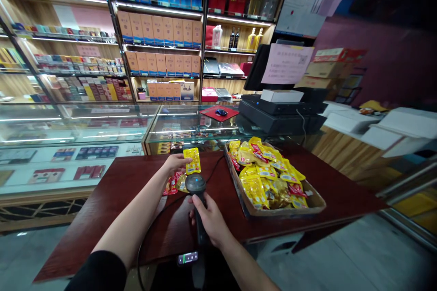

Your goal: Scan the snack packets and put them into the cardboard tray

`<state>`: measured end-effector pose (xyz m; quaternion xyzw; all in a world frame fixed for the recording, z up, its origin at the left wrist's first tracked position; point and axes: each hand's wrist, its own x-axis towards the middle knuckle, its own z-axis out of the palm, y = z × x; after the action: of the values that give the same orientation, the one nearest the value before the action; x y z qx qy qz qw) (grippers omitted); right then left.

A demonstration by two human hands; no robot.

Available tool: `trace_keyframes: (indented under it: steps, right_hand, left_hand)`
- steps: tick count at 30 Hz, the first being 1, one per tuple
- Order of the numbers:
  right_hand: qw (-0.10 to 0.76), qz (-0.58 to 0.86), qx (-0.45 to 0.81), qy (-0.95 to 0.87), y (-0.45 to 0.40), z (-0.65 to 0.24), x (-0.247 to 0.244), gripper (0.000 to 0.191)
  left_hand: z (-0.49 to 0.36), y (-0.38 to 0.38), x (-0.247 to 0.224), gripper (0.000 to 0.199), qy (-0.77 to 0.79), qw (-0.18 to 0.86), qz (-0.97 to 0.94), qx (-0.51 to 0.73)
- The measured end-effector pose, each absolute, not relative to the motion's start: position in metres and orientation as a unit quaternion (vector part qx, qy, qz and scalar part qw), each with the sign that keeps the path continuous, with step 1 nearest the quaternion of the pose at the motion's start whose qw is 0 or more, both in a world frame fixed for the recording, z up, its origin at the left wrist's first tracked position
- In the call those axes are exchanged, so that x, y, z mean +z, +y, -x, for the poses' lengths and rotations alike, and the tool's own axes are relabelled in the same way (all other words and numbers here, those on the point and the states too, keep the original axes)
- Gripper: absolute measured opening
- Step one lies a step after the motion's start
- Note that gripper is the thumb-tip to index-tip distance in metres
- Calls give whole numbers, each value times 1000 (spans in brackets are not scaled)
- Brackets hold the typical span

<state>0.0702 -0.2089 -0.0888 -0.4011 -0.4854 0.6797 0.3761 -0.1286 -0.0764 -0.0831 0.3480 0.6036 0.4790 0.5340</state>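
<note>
Bench, left to right: left hand, grip pinching yellow snack packet upright, just beyond scanner head. Few loose packets lie near. Right hand, grip closed round corded handheld barcode scanner. Bulk of foil packets remains heaped in cardboard tray, right.

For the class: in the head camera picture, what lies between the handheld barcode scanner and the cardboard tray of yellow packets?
In the head view, the dark red tabletop separates the handheld barcode scanner from the cardboard tray, with a thin black cable crossing it.

Left hand pinching, right hand gripping
</note>
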Motion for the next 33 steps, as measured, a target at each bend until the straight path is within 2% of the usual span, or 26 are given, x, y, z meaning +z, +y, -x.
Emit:
trace_keyframes:
  steps: [13, 20, 27, 33]
  right_hand:
    - [377, 393, 674, -498, -212, -70, -85, 44]
    - [381, 392, 676, -494, -211, -71, -82, 46]
    - [386, 396, 674, -489, -210, -72, -83, 47]
    - [478, 362, 660, -453, -179, -82, -73, 53]
  left_hand:
    - [130, -74, -88, 56, 607, 536, -349, 471]
    - [128, -76, -88, 49, 592, 540, -355, 482]
    - [129, -75, -87, 58, 611, 538, -357, 458]
    - [119, -83, -75, 58, 603, 550, -370, 443]
